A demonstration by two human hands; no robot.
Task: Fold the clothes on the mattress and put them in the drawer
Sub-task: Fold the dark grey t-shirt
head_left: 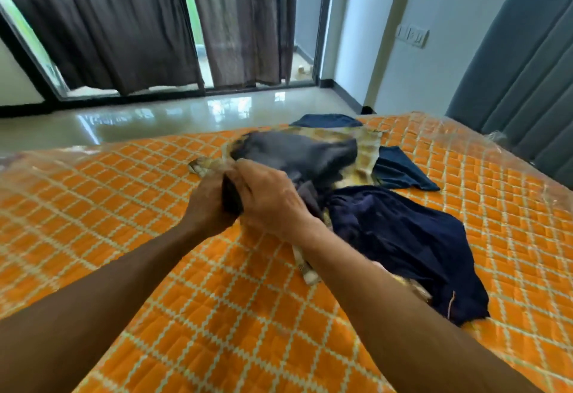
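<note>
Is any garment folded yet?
No: the clothes lie in a loose, rumpled heap on the mattress, and both hands grip a dark grey piece.

Cloth on plastic-wrapped quilting, glossy floor beyond.
My hands pinch soft matt grey cloth (297, 153); navy garment (403, 237) has a slight satin sheen. Mattress (155, 268) is quilted orange fabric under clear shiny plastic film. Floor (186, 116) polished, reflective. Curtains (108, 20) matt brown weave.
</note>
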